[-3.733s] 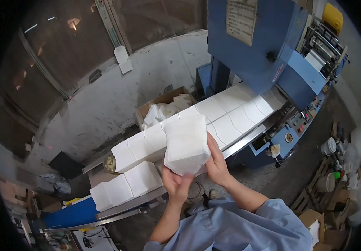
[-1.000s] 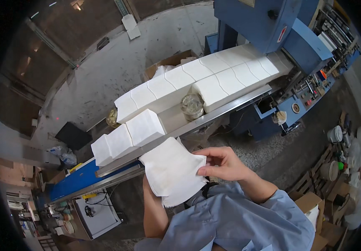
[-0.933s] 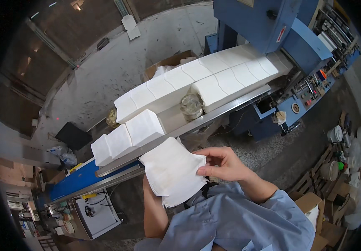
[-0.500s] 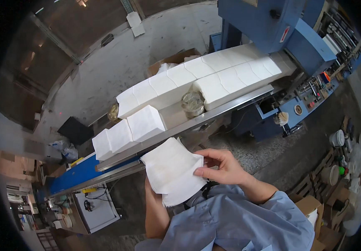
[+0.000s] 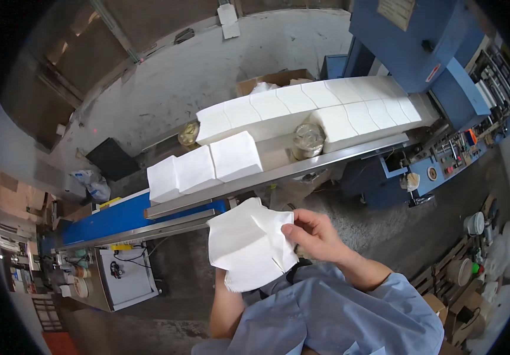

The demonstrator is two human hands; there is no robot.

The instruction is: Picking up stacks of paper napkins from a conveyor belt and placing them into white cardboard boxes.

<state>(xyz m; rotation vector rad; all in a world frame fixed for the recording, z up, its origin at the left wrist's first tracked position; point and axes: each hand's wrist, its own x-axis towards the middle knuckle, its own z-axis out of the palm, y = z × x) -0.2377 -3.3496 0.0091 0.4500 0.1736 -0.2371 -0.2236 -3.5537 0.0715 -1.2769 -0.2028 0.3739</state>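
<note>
A small stack of white paper napkins (image 5: pixel 246 236) is held in front of my body, its sheets bent and creased with a serrated-looking lower edge. My right hand (image 5: pixel 314 234) pinches the stack's right edge, thumb on top and fingers behind. From below, my left hand (image 5: pixel 221 279) bears the stack; its fingers are hidden under the paper. Past my hands, three blocks of white napkins (image 5: pixel 196 168) lie in a row on the metal conveyor ledge (image 5: pixel 278 177). Behind them run two longer rows of napkins (image 5: pixel 266 106).
Two clear round weights or jars (image 5: pixel 308 141) (image 5: pixel 188 134) stand at the row ends. A blue machine (image 5: pixel 408 47) rises at the far right. The blue belt (image 5: pixel 110 219) runs left. A white-topped cart (image 5: pixel 128 275) stands at left, a cardboard box (image 5: pixel 255 84) behind the rows.
My view has shifted, so the conveyor sits farther right. The napkin stack has creased along its right side, where my right thumb presses and bends it. Both hands keep hold.
</note>
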